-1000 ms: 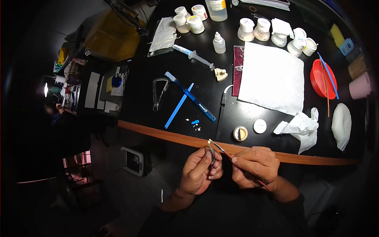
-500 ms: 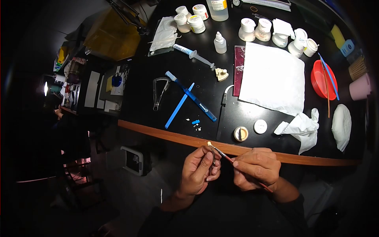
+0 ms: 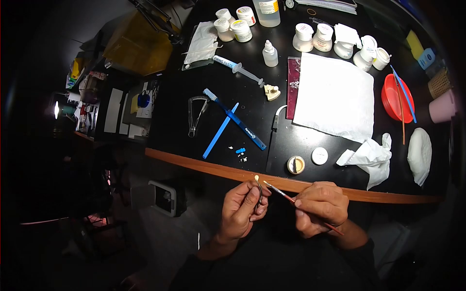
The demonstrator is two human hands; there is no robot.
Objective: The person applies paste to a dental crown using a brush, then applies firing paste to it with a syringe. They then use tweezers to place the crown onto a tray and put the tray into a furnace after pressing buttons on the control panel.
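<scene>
My left hand (image 3: 239, 211) is closed around slim metal tweezers (image 3: 259, 196), mostly hidden by the fingers. A small cream tooth crown (image 3: 257, 178) sits at their upper end, above my fingertips. Between the thumb and fingers of my right hand (image 3: 321, 209) is a fine brush (image 3: 280, 191) with a reddish handle. Its tip points left toward the crown, a small gap away. Just beyond the table edge stand an open jar (image 3: 296, 165) of cream-coloured material and its white lid (image 3: 320, 155).
A toothbrush (image 3: 246, 129) crosses a blue stick (image 3: 221, 131) on the black table (image 3: 184, 148). Nearby are a caliper (image 3: 195, 116), a syringe (image 3: 238, 68) and a dental model (image 3: 272, 92). White tissue (image 3: 335, 94), a red bowl (image 3: 391, 99) and several jars lie farther off.
The brush has drawn back to the right, its tip now apart from the crown. My left hand and the crown have shifted only slightly.
</scene>
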